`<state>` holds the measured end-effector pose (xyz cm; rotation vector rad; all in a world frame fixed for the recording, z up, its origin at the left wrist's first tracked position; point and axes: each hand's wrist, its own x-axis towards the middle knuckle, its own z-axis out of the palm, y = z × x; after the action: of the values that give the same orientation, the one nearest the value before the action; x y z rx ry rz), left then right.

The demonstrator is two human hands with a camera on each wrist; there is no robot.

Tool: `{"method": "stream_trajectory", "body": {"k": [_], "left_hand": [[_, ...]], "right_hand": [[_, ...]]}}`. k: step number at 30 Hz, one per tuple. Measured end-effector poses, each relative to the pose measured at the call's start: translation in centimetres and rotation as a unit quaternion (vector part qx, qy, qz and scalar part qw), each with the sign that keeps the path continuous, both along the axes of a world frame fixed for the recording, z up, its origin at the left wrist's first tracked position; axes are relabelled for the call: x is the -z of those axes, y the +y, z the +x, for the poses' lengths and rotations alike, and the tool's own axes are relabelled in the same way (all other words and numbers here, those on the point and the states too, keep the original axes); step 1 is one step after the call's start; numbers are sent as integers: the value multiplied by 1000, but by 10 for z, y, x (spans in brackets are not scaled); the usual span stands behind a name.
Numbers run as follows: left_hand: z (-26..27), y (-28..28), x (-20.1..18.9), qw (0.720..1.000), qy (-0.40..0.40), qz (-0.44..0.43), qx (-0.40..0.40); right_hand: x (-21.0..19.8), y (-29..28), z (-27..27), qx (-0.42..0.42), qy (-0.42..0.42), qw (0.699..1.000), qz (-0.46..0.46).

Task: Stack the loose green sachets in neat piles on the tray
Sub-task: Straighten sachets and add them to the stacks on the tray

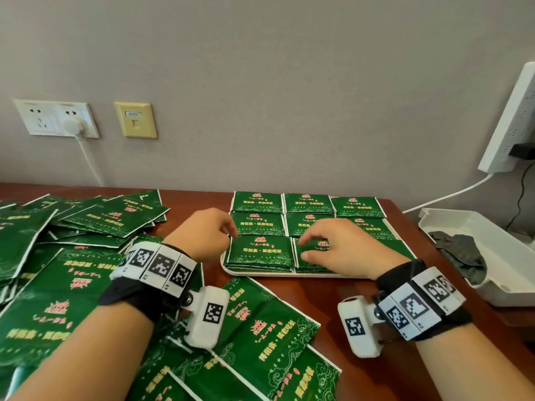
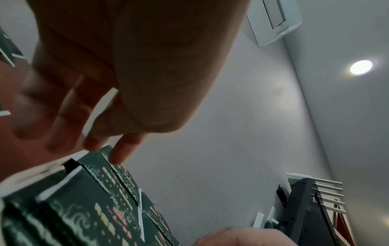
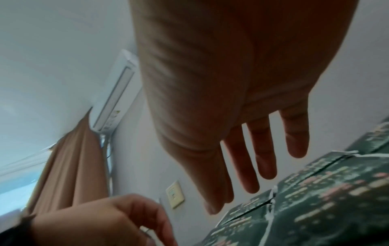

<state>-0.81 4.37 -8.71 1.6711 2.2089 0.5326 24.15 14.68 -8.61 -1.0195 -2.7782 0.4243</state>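
A person's two hands work over a white tray point(image 1: 231, 271) on a wooden table point(image 1: 376, 299), where green sachets lie in neat piles point(image 1: 307, 204) in three rows. The left hand point(image 1: 204, 234) sits at the tray's near-left corner, fingers loosely curled, their tips touching the left edge of the nearest left pile point(image 1: 260, 251); whether they pinch anything cannot be told, though the left wrist view shows fingertips point(image 2: 120, 149) resting against a sachet's edge. The right hand point(image 1: 344, 250) hangs over the near-middle pile point(image 1: 307, 247), fingers spread and nearly straight, holding nothing; in the right wrist view the fingers point(image 3: 263, 149) stand just above the printed packets. Left of the tray and in front of it, loose sachets point(image 1: 95, 215) lie scattered in an overlapping heap. Right of the tray stands a second white tray point(image 1: 492, 241) with a dark cloth point(image 1: 460, 250) in it.
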Motion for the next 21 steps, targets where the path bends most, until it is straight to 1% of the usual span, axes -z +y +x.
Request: {"method": "stream_trajectory", "body": {"k": [2, 5, 10, 15, 18, 21], "left_hand": [[-3, 0, 1, 1000, -12, -10, -15], [-2, 0, 2, 999, -14, -40, -11], [-1, -1, 1, 998, -23, -62, -2], [-3, -1, 0, 997, -44, -62, -7], [-2, 0, 2, 996, -30, -81, 2], [-1, 2, 4, 996, -23, -81, 1]], "right_hand": [[0, -9, -13, -34, -33, 999, 16], [4, -21, -28, -70, -89, 994, 11], [6, -24, -28, -75, -148, 986, -33], [1, -26, -28, -74, -155, 984, -35], [3, -25, -28, -69, -154, 985, -35], [6, -22, -27, -64, -145, 987, -40]]}}
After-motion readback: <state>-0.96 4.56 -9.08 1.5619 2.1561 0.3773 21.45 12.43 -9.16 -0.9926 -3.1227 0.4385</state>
